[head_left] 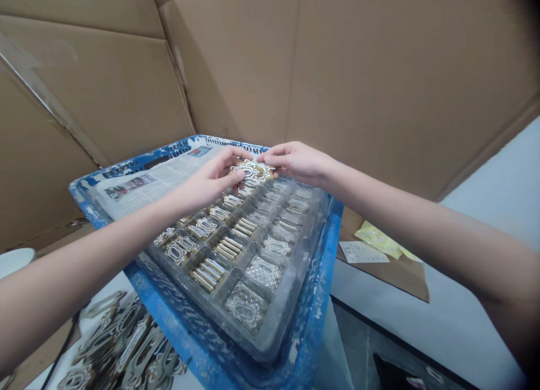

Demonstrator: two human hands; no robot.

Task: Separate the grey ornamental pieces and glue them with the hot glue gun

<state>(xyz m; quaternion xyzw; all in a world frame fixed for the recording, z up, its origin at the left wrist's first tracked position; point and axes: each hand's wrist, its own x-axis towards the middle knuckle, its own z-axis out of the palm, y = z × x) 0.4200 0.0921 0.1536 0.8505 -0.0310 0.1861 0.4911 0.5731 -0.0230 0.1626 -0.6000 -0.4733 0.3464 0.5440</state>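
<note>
Both hands meet above the far end of a clear plastic compartment tray (270, 336). My left hand (217, 173) is closed on the left side of a few ornate gold-and-white plates (255, 170), thumb in front and fingers behind. My right hand (295, 160) pinches the right edge of the same plates between thumb and fingers. Their exact number cannot be made out. Below, the tray's compartments contain similar ornate plates (246, 306), some lying flat and others standing on edge in rows (208, 274). My left forearm covers part of the tray's left side.
The tray rests on a worn blue plastic basket (169, 317), with newspaper (139, 190) along its left side. Loose ornate plates (122, 345) lie heaped at lower left. Cardboard walls (337, 69) stand behind. A yellow plastic bag (379, 238) and white paper (363, 252) lie at right.
</note>
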